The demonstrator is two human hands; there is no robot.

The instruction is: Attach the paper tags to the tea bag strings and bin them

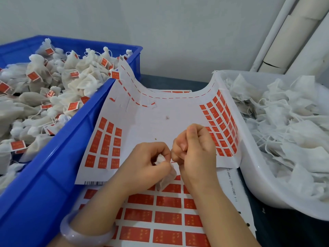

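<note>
Blue bin (58, 168) heaped with tagged bags, white tub (252, 184) full of untagged; left hand (151, 163) grips a tea bag (166, 179), right hand (195, 150) seemingly pinches its string.

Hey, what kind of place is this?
Probably a small hand-packing workshop: a blue plastic crate heaped with tagged tea bags, a white plastic tub of untagged ones, sheets of red paper tags between them.
</note>
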